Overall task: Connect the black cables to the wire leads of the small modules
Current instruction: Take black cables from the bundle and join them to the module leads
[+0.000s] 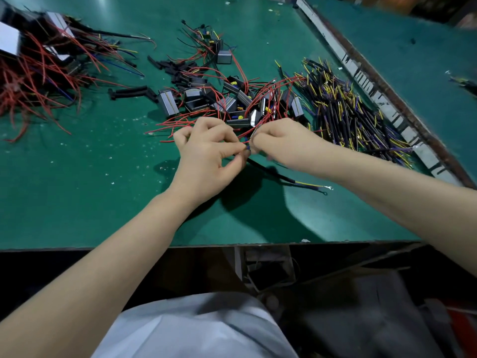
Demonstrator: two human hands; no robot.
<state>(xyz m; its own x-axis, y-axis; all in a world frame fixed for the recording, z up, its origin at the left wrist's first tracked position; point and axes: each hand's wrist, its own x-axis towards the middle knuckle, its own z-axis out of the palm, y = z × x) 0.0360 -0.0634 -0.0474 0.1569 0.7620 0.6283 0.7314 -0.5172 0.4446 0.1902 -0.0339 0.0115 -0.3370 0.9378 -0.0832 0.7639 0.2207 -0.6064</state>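
Note:
My left hand (206, 153) and my right hand (281, 140) meet above the green table (77, 192), fingertips almost touching. Between them they pinch thin wire ends, one blue, at the tip of a black cable (273, 173). That cable runs right under my right wrist and ends in loose yellow and blue leads (313, 186). Just beyond my hands lies a heap of small grey-and-black modules (227, 102) with red wire leads. Which module the pinched lead belongs to is hidden by my fingers.
A thick pile of black cables with yellow and purple ends (351, 112) lies at the right. Black sleeves (170, 71) and one module (224, 56) sit farther back. A mass of red-wired modules (38, 65) fills the far left. A metal rail (374, 81) borders the right.

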